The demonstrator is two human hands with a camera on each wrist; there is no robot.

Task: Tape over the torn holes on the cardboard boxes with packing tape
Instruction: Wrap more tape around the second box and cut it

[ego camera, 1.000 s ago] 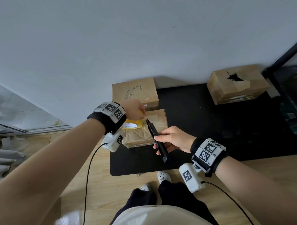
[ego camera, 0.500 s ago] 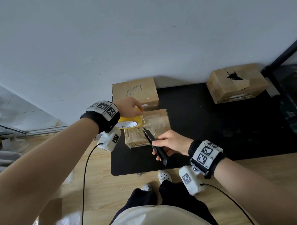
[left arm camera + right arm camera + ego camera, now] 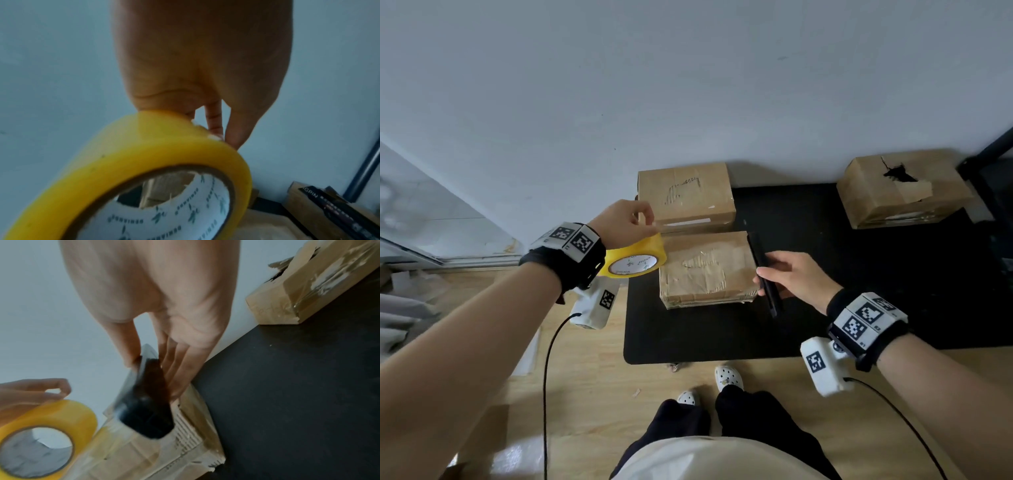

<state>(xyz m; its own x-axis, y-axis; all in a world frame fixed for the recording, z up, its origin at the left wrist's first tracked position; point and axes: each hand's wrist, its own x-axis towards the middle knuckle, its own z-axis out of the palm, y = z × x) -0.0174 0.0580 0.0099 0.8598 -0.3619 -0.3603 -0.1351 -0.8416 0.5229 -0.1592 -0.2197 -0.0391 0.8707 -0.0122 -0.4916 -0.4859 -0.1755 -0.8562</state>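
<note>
A yellow roll of packing tape (image 3: 635, 256) hangs tilted under the left hand (image 3: 621, 224), touching the left edge of the taped cardboard box (image 3: 707, 269). A second taped box (image 3: 686, 197) lies beyond that hand. Well beyond the right hand (image 3: 796, 279) sits a third box (image 3: 904, 192) with an open torn hole.

The head camera is looking steeply down; both wrist cameras are peering close along fingers, sharing the yellow tape roll (image 3: 144, 162) at nine o'clock.

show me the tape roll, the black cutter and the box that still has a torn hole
tape roll (image 3: 645, 246), head view, on its yellow outer band
black cutter (image 3: 757, 251), head view, on its upper body
box with torn hole (image 3: 873, 202), head view, on its front face
</note>
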